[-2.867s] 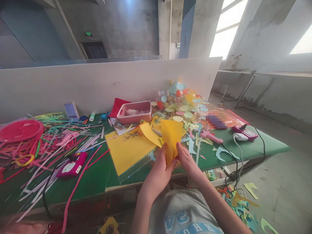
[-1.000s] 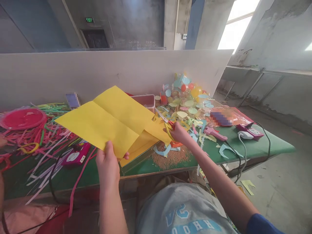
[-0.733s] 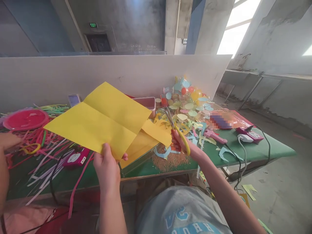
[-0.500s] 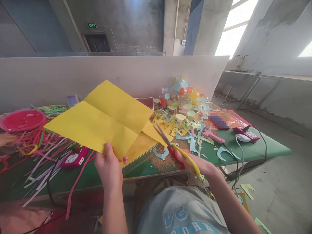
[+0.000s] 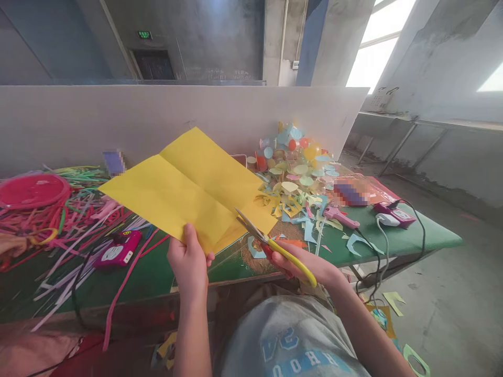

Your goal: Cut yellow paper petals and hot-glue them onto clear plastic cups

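Note:
A creased sheet of yellow paper [image 5: 188,183] is pinched at its near edge by my left hand [image 5: 191,259], thumb on top. It is held up above the table at a tilt. My right hand [image 5: 293,262] grips a pair of scissors [image 5: 288,256] with yellow and red handles. The blades look nearly closed and point up and left, their tips close to the sheet's right part; whether they touch it I cannot tell. More yellow paper [image 5: 259,217] shows behind and below the held sheet.
Paper scraps [image 5: 298,204] and paper discs [image 5: 290,186] are heaped at the back right. A pink glue gun [image 5: 341,216] and a corded purple box [image 5: 398,215] lie on the green table [image 5: 424,235]. At left are pipe cleaners [image 5: 70,262], a pink basin [image 5: 33,191] and another person's hand [image 5: 11,246].
My left hand and the yellow sheet have moved right. The scissors have shifted slightly left, bringing their tips nearer the sheet. The other person's hand at far left has moved.

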{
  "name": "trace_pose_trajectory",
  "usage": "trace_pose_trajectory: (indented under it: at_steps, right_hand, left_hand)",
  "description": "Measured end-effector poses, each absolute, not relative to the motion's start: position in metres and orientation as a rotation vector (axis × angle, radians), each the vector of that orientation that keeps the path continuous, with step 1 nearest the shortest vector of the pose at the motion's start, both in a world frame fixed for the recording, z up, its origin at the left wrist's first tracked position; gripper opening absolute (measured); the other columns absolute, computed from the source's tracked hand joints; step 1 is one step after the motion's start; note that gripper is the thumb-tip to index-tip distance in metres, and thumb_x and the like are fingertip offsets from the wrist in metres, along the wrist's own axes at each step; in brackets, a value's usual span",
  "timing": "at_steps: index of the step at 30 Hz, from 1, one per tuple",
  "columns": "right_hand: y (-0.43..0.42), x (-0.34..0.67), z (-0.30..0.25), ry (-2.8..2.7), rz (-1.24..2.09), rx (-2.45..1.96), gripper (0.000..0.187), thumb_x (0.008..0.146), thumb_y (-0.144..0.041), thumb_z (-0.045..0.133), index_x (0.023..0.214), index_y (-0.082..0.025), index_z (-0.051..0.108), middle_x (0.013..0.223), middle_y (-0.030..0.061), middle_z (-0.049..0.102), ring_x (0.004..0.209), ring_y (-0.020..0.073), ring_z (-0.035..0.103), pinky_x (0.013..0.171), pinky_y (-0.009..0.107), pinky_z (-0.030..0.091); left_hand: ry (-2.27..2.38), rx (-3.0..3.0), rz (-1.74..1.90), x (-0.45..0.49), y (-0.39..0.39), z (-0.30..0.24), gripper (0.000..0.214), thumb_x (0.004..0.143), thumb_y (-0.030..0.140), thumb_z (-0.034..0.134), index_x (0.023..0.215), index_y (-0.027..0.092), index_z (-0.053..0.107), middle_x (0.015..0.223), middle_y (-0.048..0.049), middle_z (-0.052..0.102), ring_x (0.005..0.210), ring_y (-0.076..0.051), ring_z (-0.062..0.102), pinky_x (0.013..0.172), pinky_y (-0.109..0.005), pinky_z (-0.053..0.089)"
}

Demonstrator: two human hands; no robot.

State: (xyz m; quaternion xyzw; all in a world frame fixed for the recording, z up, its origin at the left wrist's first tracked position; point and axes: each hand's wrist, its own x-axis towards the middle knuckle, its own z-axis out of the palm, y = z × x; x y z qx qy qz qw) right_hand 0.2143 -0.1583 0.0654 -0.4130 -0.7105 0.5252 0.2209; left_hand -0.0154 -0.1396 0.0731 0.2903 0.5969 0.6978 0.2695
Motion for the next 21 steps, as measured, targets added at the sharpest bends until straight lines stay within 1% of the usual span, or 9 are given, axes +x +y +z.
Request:
trace_pose_trajectory:
  at_steps: [6,10,14,17,21]
  right_hand:
    - [-0.155,0.214,0.062,-1.98,1.423,-1.107,0.064,0.086,-0.082,0.034,0.099,-0.02,0.049,0.076,-0.0029,0.042,0.061,0.0114,0.041,0.056,0.026,0.045]
    - [-0.154,0.215,0.059,-1.973,1.417,-1.078,0.059,0.089,-0.079,0.035,0.095,-0.021,0.047,0.075,-0.0038,0.042,0.059,0.0105,0.042,0.055,0.025,0.044]
    - [-0.154,0.216,0.059,-1.963,1.43,-1.092,0.058,0.089,-0.078,0.035,0.09,-0.021,0.046,0.073,-0.0043,0.043,0.058,0.01,0.043,0.056,0.025,0.043]
    - [-0.152,0.217,0.057,-1.974,1.418,-1.101,0.059,0.088,-0.079,0.034,0.084,-0.021,0.043,0.072,-0.0042,0.043,0.057,0.0097,0.044,0.055,0.025,0.042]
    - [-0.15,0.217,0.052,-1.924,1.432,-1.119,0.057,0.089,-0.077,0.036,0.084,-0.021,0.042,0.072,-0.0044,0.043,0.056,0.0094,0.045,0.054,0.025,0.041]
  left_hand:
    - [1.586,0.864,1.753,-0.012,-0.139,0.07,0.029,0.086,0.049,0.056,0.083,0.02,0.053,0.065,0.0033,0.061,0.032,-0.006,0.042,0.028,-0.019,0.03]
    - [1.59,0.89,1.714,-0.008,-0.139,0.069,0.03,0.087,0.05,0.054,0.084,0.02,0.053,0.062,0.0043,0.058,0.03,-0.007,0.042,0.027,-0.02,0.03]
    - [1.629,0.909,1.713,0.0,-0.14,0.074,0.027,0.087,0.046,0.054,0.08,0.02,0.05,0.053,0.0061,0.053,0.029,-0.009,0.043,0.027,-0.02,0.029]
    - [1.624,0.908,1.7,0.005,-0.142,0.078,0.025,0.088,0.044,0.053,0.081,0.02,0.05,0.056,0.0055,0.055,0.029,-0.008,0.043,0.028,-0.02,0.029]
    - [1.623,0.898,1.698,0.009,-0.143,0.08,0.023,0.088,0.042,0.052,0.082,0.02,0.051,0.06,0.0051,0.057,0.028,-0.007,0.042,0.027,-0.019,0.03]
